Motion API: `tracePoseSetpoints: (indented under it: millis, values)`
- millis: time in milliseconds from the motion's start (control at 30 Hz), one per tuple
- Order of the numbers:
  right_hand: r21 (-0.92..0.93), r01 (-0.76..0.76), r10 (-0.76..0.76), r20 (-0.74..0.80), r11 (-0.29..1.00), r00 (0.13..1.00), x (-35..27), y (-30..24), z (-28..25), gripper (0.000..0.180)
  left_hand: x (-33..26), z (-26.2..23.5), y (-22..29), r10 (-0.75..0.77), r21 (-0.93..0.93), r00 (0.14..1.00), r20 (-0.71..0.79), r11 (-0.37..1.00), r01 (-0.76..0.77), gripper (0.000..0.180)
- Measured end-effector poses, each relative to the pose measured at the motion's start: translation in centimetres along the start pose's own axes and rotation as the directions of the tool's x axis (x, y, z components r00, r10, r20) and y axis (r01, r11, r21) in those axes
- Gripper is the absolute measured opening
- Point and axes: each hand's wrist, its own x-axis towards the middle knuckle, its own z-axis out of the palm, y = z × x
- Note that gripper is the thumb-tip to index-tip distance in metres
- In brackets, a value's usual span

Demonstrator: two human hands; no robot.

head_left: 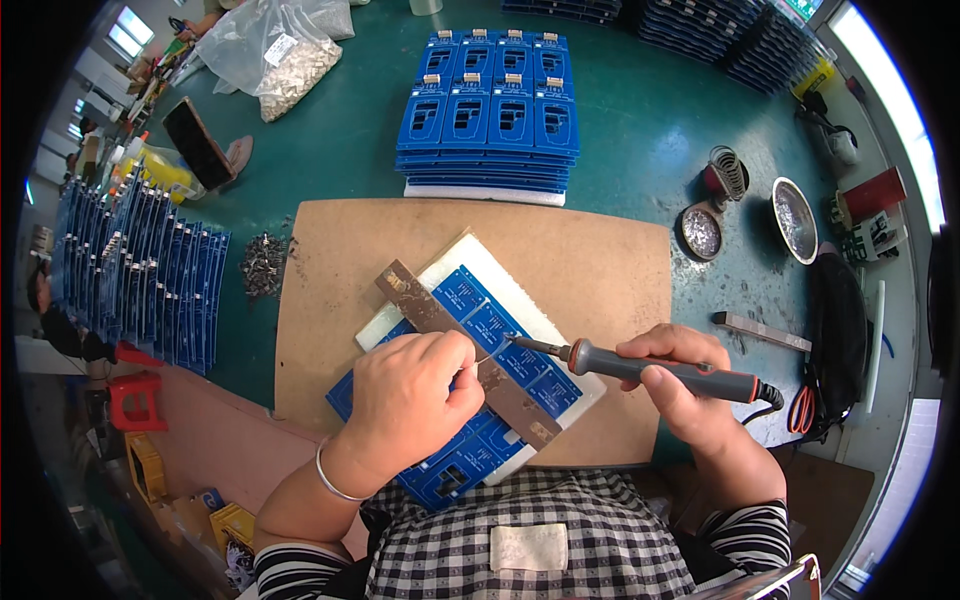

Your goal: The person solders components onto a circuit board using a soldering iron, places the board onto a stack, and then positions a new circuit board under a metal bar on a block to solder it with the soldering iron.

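Note:
A soldering iron (pixel 628 366) with a grey and orange handle is gripped in my right hand (pixel 690 392). Its tip points left and reaches a blue circuit board panel (pixel 463 292) that lies aslant on a white foam pad (pixel 452 258). My left hand (pixel 412 398), fingers pinched together, holds a thin solder wire (pixel 488 356) whose end runs toward the iron's tip. Across the panel lies a flat brown bar (pixel 421 303), partly under my left hand. That hand and forearm hide part of the panel.
Beneath the pad is a brown work mat (pixel 335 260). Blue boards (pixel 487 125) are stacked beyond it; more boards (pixel 140 270) stand at left. A coiled iron stand (pixel 728 174), metal bowl (pixel 795 220) and orange-handled scissors (pixel 802 410) are at right. A phone (pixel 198 143) leans at far left.

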Motion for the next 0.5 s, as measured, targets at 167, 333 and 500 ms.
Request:
tracePoseSetpoints:
  millis: [167,333,500]
  values:
    - [0.069,0.020,-0.013,-0.106,0.997,0.994,-1.4,-0.2,-0.5,0.028,-0.2,0.1,0.8,0.012,-0.041,1.000,0.027,0.999,-0.011,0.014]
    - [0.035,0.027,-0.022,-0.115,0.999,0.993,-2.4,-0.3,-1.2,0.029,-0.1,0.4,1.4,0.050,-0.029,0.998,0.036,0.998,-0.049,0.015]
    - [0.004,0.034,-0.034,-0.089,0.999,0.996,-2.7,0.0,-1.1,0.029,0.0,0.6,1.6,0.062,-0.026,0.997,0.050,0.998,-0.061,0.015]
